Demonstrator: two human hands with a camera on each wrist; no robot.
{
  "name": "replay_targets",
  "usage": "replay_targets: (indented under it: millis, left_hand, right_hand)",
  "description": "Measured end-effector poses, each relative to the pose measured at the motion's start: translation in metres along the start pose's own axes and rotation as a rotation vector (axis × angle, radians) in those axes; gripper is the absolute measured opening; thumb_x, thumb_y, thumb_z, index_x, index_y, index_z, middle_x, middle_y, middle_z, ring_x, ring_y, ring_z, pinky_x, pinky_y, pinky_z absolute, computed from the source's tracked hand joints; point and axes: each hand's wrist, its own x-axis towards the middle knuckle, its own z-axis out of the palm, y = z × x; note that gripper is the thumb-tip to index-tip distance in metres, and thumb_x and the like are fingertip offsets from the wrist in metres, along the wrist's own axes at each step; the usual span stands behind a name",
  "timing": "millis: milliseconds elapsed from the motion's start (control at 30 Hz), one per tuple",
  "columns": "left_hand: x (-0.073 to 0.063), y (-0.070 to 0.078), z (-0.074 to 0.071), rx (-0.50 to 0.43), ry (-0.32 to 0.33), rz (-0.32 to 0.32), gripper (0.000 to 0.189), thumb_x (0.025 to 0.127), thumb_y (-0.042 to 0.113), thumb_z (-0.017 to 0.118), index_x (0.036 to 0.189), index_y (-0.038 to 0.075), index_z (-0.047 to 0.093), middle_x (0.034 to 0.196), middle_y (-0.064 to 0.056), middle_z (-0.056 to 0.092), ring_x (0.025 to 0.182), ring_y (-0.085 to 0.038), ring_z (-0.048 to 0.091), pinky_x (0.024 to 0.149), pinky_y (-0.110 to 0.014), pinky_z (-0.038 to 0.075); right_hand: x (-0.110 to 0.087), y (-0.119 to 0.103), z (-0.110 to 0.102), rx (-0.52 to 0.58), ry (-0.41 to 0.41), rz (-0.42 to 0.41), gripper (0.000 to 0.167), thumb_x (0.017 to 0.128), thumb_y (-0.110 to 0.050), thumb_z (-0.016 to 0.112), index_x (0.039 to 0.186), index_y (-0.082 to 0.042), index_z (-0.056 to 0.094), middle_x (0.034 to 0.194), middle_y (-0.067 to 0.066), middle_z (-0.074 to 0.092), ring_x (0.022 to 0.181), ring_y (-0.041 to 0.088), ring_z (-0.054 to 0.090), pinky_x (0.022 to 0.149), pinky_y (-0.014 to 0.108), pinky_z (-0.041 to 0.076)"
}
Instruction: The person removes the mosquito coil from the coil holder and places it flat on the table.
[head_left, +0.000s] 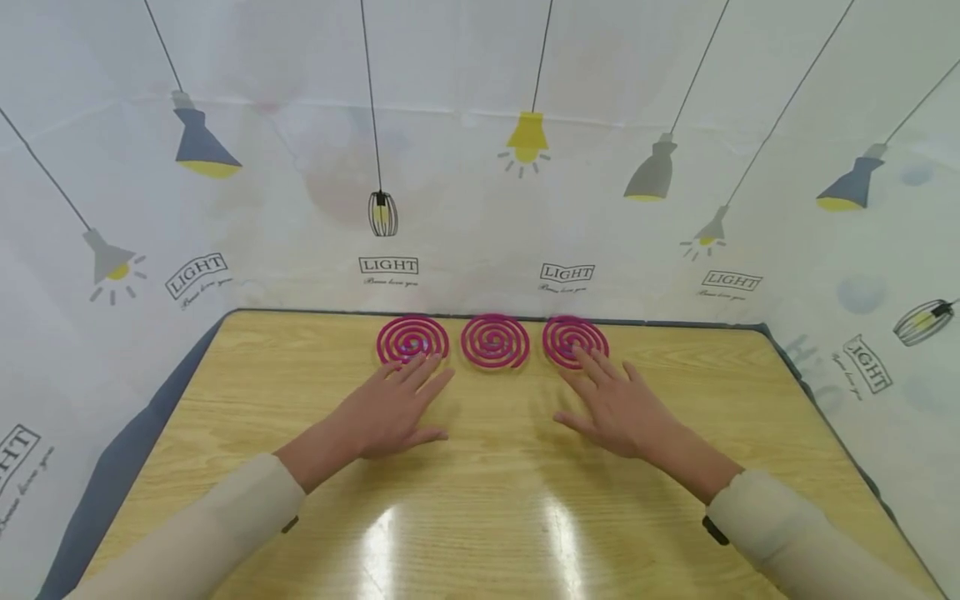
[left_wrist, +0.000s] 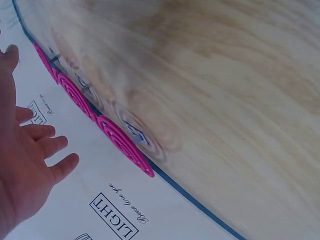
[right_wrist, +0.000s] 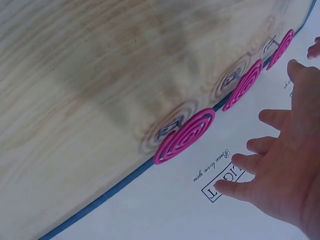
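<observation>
Three magenta spiral mosquito coils stand in a row along the far edge of the table: a left coil (head_left: pixel 412 345), a middle coil (head_left: pixel 494 340) and a right coil (head_left: pixel 574 340). In the right wrist view a small metal stand (right_wrist: pixel 174 127) shows by the nearest coil (right_wrist: pixel 190 135). My left hand (head_left: pixel 386 414), fingers spread and holding nothing, reaches toward the left coil, its fingertips overlapping the coil's lower rim in the head view. Likewise spread and bare, my right hand (head_left: pixel 626 414) has its fingertips overlapping the lower part of the right coil.
The wooden table (head_left: pixel 487 492) has a glossy top that mirrors the coils, and a dark edge strip (left_wrist: pixel 200 207) runs round it. A white backdrop (head_left: pixel 457 192) printed with hanging lamps and "LIGHT" labels rises behind the table and along both sides.
</observation>
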Motion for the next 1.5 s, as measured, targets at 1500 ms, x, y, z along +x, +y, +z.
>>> replay_targets:
  millis: [1500]
  left_hand:
    - [0.140,0.069,0.003,-1.149,0.143,-0.507,0.060,0.102,0.049,0.039,0.149,0.012,0.039,0.146,-0.010,0.049,0.134,-0.029,0.046,0.115,-0.046,0.035]
  right_hand:
    - [0.068,0.066,0.014,0.428,0.008,0.389,0.080,0.100,-0.062,0.026,0.155,-0.004,0.020,0.159,0.026,0.014,0.145,0.045,0.018,0.117,0.061,0.019]
